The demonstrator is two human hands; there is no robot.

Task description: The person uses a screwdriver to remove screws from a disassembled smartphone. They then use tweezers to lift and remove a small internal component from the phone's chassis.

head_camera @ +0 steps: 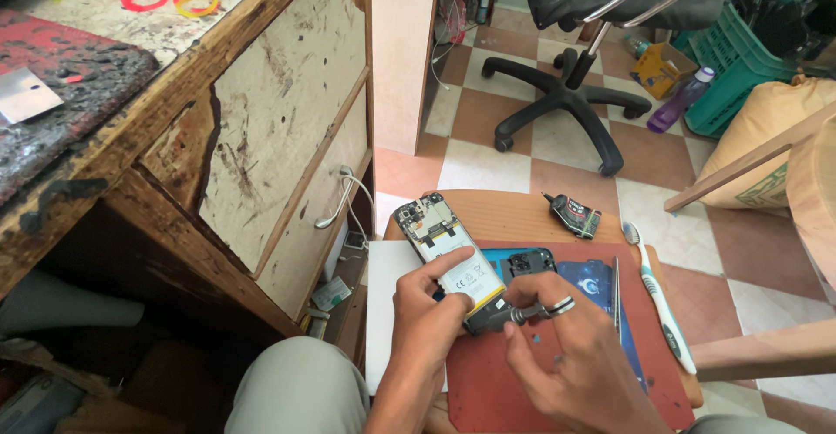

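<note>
The floor (488, 151) is tiled in a checker of reddish-brown and pale squares, lit by soft daylight. At the left stands a worn wooden desk (174, 129) with scuffed cream drawer fronts (279, 112) and a metal handle (335, 203). A black swivel chair (566, 94) stands on its star base in the middle. A green plastic crate (731, 60) and a tan sack (766, 129) sit at the right.
</note>
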